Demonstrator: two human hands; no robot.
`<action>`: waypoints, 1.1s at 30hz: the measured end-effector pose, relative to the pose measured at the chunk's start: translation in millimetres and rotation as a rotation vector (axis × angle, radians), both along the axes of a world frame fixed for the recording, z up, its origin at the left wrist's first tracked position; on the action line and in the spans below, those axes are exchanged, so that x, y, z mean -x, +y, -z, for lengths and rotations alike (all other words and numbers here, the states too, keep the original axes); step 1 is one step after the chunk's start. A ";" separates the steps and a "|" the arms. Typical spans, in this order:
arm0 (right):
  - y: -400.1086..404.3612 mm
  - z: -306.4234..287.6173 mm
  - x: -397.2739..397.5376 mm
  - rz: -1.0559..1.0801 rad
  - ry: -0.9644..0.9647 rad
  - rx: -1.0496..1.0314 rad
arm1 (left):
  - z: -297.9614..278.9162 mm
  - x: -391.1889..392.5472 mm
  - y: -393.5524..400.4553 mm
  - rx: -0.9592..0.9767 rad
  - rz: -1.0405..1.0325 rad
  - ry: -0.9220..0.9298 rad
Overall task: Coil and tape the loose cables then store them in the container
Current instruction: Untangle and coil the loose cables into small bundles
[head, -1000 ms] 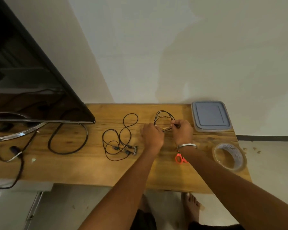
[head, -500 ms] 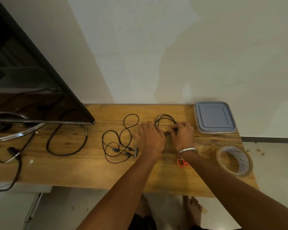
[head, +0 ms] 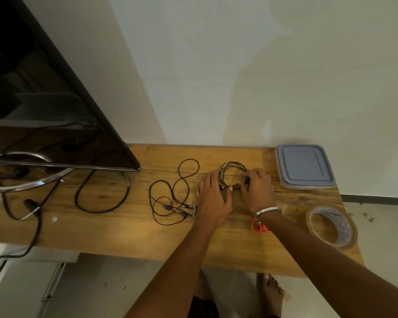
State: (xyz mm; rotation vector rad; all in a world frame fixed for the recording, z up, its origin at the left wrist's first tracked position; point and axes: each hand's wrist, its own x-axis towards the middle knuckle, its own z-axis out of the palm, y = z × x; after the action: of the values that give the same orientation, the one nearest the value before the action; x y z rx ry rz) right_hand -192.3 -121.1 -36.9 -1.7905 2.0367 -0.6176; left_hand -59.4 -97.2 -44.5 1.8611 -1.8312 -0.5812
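1. a thin black cable (head: 231,172) is gathered into a small coil of several overlapping loops, lying on the wooden counter (head: 129,228) at its far middle; the upper arc of the coil stands clear between the two hands, and small connectors are glimpsed at its lower edge.
2. the coil is held from both sides: the left hand (head: 213,198) is laid over its left edge with fingers (head: 208,180) curled down onto the loops, and the right hand (head: 257,189) grips its right edge with fingers (head: 254,174) curled round the strands. the lower part of the coil is hidden under the hands.
3. a second thin black cable (head: 170,198) is spread loose in tangled loops just left of the left hand, its plugs lying near that wrist.
4. a lidded grey container (head: 305,166) is set at the far right corner of the counter, near the right hand but apart from it.
5. a roll of clear tape (head: 331,224) lies flat near the right front edge.
6. orange scissors (head: 259,227) are partly covered by the right forearm, below a metal bangle (head: 265,211).
7. a thick black cord (head: 101,193) curves across the left of the counter, beneath a dark screen (head: 44,111) on a curved metal stand (head: 30,183).
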 end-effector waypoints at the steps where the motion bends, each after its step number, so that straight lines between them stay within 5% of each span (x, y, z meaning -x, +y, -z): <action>1: 1.5 -2.8 -1.3 0.007 0.009 0.003 | -3.1 -1.7 -1.3 -0.007 -0.001 0.025; 7: 21.8 -24.6 -17.4 -0.022 0.101 0.045 | -22.3 -13.7 -1.5 -0.114 0.019 0.131; 17: 65.0 -34.9 -66.2 -0.334 0.069 -0.084 | -24.7 -89.2 46.9 0.083 -0.087 0.029; 33: 57.1 -7.8 -113.2 -0.351 0.124 -0.120 | 24.9 -117.9 80.9 0.142 -0.232 0.207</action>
State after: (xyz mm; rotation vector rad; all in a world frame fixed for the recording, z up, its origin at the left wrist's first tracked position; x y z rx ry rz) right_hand -79.1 -64.1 -29.1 -2.0869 1.7276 -0.2814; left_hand 58.5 -16.3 -69.5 1.8125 -1.4618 -0.5245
